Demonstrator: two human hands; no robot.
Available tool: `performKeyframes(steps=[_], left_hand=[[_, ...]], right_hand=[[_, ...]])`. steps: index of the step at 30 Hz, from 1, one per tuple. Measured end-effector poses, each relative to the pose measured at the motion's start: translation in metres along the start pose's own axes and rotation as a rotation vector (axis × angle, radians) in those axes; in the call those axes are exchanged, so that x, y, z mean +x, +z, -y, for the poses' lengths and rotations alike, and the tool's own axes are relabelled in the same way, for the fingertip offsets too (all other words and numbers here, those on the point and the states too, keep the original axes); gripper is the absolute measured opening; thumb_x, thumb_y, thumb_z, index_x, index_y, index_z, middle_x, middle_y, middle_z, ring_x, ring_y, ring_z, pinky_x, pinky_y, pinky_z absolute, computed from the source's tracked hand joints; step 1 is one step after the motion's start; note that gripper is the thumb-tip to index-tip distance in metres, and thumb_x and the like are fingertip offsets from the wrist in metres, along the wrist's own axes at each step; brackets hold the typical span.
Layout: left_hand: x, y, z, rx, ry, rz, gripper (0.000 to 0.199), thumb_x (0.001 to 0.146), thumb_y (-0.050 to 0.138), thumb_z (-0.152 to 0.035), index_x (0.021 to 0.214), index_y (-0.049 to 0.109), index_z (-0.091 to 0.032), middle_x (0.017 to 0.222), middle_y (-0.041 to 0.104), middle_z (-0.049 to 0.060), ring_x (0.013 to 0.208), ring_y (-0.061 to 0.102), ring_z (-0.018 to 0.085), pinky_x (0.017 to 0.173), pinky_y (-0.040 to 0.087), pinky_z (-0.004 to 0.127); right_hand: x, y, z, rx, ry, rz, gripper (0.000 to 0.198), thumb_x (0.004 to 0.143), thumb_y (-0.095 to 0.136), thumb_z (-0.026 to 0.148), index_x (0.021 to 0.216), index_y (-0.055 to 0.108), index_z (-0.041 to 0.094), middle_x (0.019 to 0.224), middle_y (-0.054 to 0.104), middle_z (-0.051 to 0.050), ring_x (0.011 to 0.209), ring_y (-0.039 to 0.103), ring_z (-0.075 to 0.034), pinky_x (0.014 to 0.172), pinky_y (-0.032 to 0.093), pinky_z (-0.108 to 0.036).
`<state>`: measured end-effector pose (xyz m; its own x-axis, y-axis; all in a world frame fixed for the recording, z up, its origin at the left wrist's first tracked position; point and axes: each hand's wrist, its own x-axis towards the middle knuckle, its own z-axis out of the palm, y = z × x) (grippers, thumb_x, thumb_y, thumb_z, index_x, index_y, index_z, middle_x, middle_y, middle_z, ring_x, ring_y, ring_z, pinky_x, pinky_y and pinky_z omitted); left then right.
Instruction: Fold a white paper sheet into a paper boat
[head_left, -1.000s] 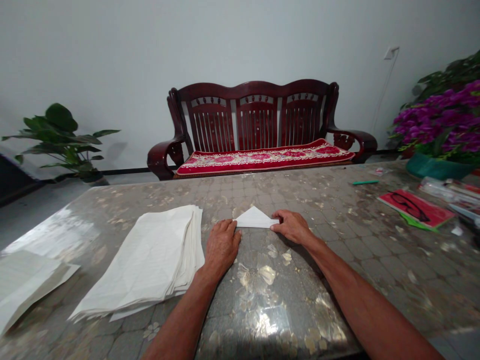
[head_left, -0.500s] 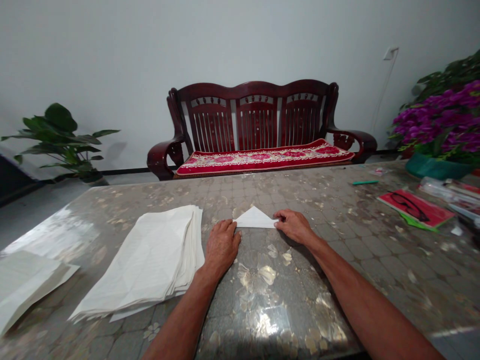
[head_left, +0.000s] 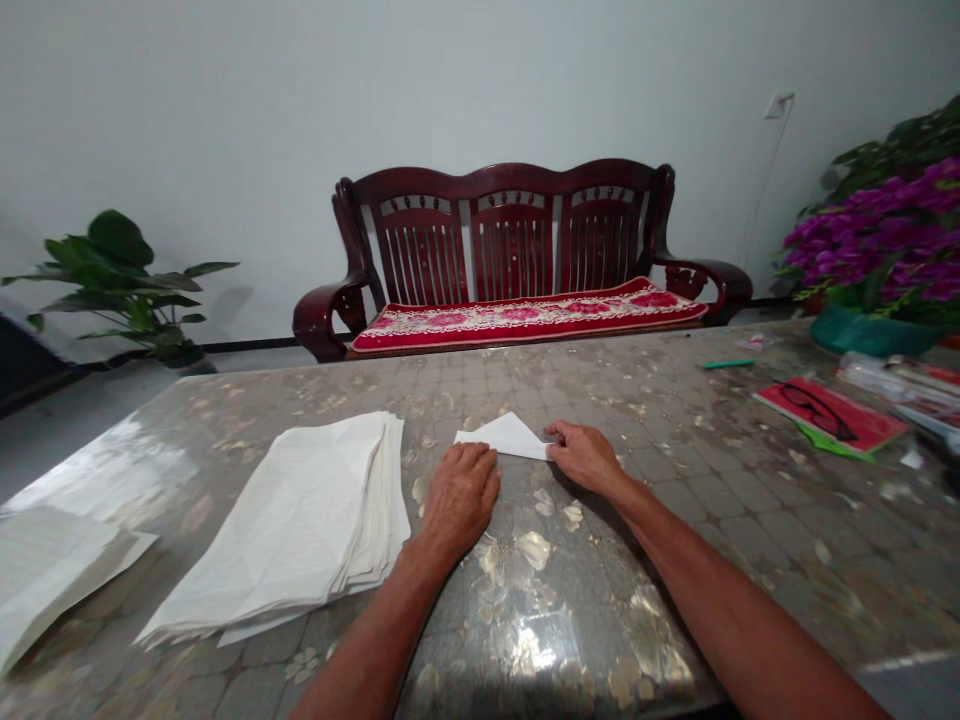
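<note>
Head view: on the surface [head_left: 637, 390], right of the paper stack [head_left: 292, 515], lies the folded white paper [head_left: 508, 436]. The left hand [head_left: 461, 495] lies flat, unclenched, over its near left edge; the right hand [head_left: 589, 458] touches its right tip, whether pinching I cannot tell.

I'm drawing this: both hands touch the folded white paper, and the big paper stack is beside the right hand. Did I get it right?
Not quite: the head view shows the paper stack beside the left hand, not the right hand. Both do touch the folded paper.
</note>
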<state>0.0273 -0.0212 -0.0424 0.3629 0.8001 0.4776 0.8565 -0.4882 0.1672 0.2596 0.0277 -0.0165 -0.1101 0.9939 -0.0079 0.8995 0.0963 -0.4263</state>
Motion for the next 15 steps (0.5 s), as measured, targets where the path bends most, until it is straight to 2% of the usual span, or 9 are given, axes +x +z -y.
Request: performKeyframes(steps=[4,12,15], left_hand=[[-0.002,0.009,-0.005,-0.030,0.028,0.088,0.034,0.098,0.052,-0.030,0.127,0.064,-0.015,0.132,0.065,0.013,0.125,0.055,0.030,0.111,0.044,0.051],[-0.003,0.014,-0.001,-0.021,-0.040,0.110,0.038,0.099,0.050,-0.031,0.133,0.060,-0.019,0.139,0.061,0.012,0.132,0.052,0.030,0.114,0.040,0.054],[-0.002,0.014,-0.002,-0.013,-0.050,0.119,0.038,0.099,0.050,-0.031,0.134,0.060,-0.019,0.140,0.061,0.012,0.132,0.052,0.030,0.114,0.040,0.053]], right_hand=[[-0.001,0.001,0.002,0.001,-0.009,0.012,0.046,0.081,0.053,0.024,0.124,0.069,0.022,0.098,0.078,-0.005,0.088,0.069,-0.022,0.069,0.041,-0.027],[-0.007,0.000,0.007,0.091,-0.139,0.064,0.049,0.082,0.052,0.020,0.128,0.069,0.022,0.096,0.078,-0.004,0.079,0.067,-0.019,0.068,0.042,-0.026],[-0.006,0.000,0.006,0.129,-0.179,0.072,0.044,0.083,0.052,0.020,0.122,0.073,0.023,0.099,0.078,-0.004,0.081,0.068,-0.019,0.072,0.044,-0.026]])
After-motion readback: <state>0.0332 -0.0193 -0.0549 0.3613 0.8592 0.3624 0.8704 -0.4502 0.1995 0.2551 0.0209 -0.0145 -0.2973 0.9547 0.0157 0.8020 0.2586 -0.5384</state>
